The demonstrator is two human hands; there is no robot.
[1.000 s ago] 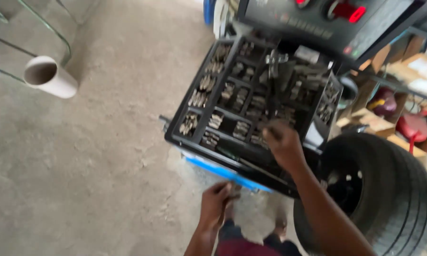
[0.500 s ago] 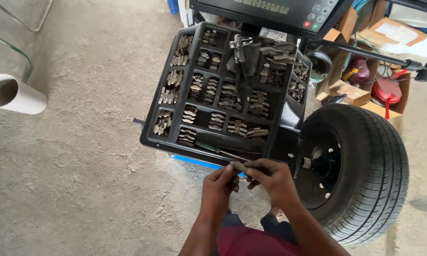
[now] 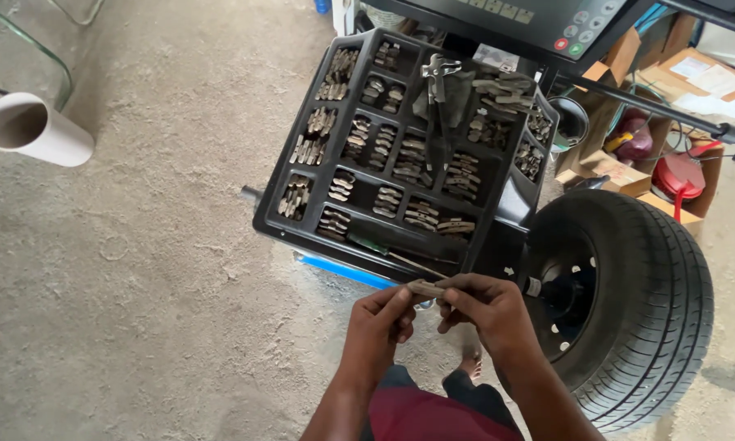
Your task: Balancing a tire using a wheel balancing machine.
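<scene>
My left hand (image 3: 381, 320) and my right hand (image 3: 484, 306) meet in front of me and together pinch a small, flat, tan metal weight (image 3: 425, 287) by its two ends. Just beyond them is a black compartment tray (image 3: 510, 200) holding several rows of similar clip weights, with pliers (image 3: 438, 82) lying in its upper middle. To my right a black tyre (image 3: 647, 302) on a dark rim is mounted on the machine's shaft.
A control panel (image 3: 547, 24) with coloured buttons rises behind the tray. Cardboard boxes (image 3: 621, 171) and red items sit at the right. A white pipe (image 3: 34, 129) lies on the concrete floor at left. A screwdriver (image 3: 381, 249) rests in the tray's front slot.
My right hand has left the tray and come back to meet the left hand; both now hold the weight. The view has tilted, bringing the tyre and tray more fully into sight.
</scene>
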